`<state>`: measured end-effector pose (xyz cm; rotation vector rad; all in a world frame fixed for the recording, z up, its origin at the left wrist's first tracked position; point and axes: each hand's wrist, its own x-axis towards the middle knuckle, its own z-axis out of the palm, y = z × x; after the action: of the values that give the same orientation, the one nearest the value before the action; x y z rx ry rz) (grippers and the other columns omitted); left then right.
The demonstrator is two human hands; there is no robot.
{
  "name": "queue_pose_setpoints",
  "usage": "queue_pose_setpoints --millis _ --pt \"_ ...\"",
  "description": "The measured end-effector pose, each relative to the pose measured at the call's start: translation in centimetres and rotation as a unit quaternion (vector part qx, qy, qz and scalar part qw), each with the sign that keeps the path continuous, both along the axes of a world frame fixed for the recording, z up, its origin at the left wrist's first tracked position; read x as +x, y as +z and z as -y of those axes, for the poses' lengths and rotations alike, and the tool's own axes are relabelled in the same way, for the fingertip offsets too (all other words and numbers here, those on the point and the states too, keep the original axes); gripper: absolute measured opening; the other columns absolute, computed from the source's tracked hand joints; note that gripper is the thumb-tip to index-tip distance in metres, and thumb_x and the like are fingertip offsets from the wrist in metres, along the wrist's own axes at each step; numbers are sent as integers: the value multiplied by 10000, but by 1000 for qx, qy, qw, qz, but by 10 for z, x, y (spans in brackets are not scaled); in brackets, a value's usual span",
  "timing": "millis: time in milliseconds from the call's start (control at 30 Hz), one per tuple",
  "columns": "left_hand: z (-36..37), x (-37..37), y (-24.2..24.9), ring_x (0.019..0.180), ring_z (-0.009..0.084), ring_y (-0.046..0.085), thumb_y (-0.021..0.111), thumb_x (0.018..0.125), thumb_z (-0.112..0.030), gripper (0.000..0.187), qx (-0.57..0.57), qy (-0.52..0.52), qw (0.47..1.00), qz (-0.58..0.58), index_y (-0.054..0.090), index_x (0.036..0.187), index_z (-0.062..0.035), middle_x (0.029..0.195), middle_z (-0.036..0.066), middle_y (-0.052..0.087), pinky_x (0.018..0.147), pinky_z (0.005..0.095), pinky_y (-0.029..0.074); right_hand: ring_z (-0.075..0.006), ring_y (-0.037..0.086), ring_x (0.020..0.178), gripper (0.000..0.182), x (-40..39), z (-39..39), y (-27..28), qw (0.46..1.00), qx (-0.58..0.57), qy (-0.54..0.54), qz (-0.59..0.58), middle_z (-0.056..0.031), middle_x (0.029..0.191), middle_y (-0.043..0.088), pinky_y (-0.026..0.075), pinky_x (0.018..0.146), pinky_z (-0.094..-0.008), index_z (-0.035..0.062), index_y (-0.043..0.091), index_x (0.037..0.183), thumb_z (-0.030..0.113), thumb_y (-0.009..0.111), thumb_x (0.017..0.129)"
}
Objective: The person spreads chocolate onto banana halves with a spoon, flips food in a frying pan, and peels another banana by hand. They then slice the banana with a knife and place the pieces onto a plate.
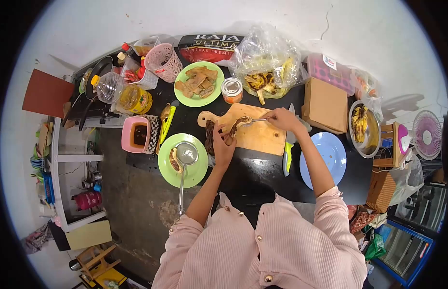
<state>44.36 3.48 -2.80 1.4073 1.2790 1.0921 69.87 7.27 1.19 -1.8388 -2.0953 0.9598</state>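
My left hand (pixel 225 144) is closed around one end of a peeled banana piece (pixel 240 124) with a dark filling along its top, at the left part of the wooden cutting board (pixel 262 137). In my right hand (pixel 285 119) is a thin metal spoon (pixel 260 119), its tip at the banana; its bowl is hard to make out. Partly under my left hand lies a dark packet (pixel 209 137). A knife with a green handle (pixel 287 161) rests along the board's right edge. Left of the board, a green plate (pixel 166 166) bears a filled banana and a metal ladle (pixel 187 154).
Behind the board stand a glass jar (pixel 232 91), a green plate of flat brown pieces (pixel 197 100) and a plastic bag of peels (pixel 267 72). Rightward are a blue plate (pixel 325 164), a cardboard box (pixel 325 105) and a metal bowl (pixel 370 147). A pink container (pixel 130 131) sits left.
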Motion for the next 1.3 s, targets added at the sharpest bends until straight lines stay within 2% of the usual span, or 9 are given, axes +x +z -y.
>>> queue_pose_setpoints --millis 167,333,533,767,900,967,1033,1133,1300 --pt "-2 -3 0 1002 201 523 614 696 102 789 39 -18 999 -16 235 1375 -26 1263 110 368 800 283 546 -281 637 697 294 4 5 -11 997 -26 -12 -67 -160 782 659 491 669 -366 209 697 1032 223 522 795" --pt "-1 -3 12 1174 247 471 622 706 87 764 35 -7 999 -36 260 1363 -54 1301 119 320 834 309 541 -260 629 680 296 3 12 -7 993 10 6 -117 -153 844 671 491 668 -352 166 687 1051 156 522 805" --pt "1 -8 21 1151 298 511 591 710 114 823 -22 -8 998 65 181 1406 -41 1358 147 328 877 330 511 -227 634 624 298 -4 17 -1 995 -3 -7 -99 -134 807 675 498 650 -339 157 690 1048 164 514 809" --pt "2 -21 26 1159 301 506 607 720 101 812 17 13 998 53 174 1399 -3 1324 159 369 891 342 501 -192 602 467 282 -22 20 26 996 35 -2 -81 -104 734 672 498 548 -311 162 693 1043 171 511 828" --pt "12 -36 40 1148 281 512 617 729 97 806 37 40 996 65 177 1396 -7 1308 152 374 889 332 501 -234 606 563 277 -48 22 59 999 10 -5 -53 -118 713 649 478 584 -337 169 694 1036 176 522 818" --pt "20 -49 44 1130 265 522 624 732 91 790 30 62 996 62 192 1386 -7 1321 152 358 872 332 508 -265 597 644 279 -60 23 58 997 59 27 -39 -125 711 636 462 617 -358 178 693 1036 186 531 809" --pt "32 -68 41 1116 260 530 632 725 86 777 58 68 996 0 214 1374 -8 1327 150 351 843 331 517 -274 618 699 276 -74 24 49 995 50 35 -84 -126 776 658 477 658 -362 181 695 1028 185 530 807" --pt "53 -94 34 1091 260 544 659 696 73 804 42 112 993 22 231 1371 -11 1305 154 363 830 346 511 -295 633 831 253 -100 29 42 990 45 77 -109 -108 910 676 491 763 -373 180 703 1004 193 539 812" --pt "79 -130 30 1073 274 552 660 690 66 800 63 154 984 -60 237 1365 0 1274 160 374 900 358 458 -314 625 835 235 -145 37 31 982 67 144 -105 -103 896 675 491 770 -395 186 704 977 218 536 815"
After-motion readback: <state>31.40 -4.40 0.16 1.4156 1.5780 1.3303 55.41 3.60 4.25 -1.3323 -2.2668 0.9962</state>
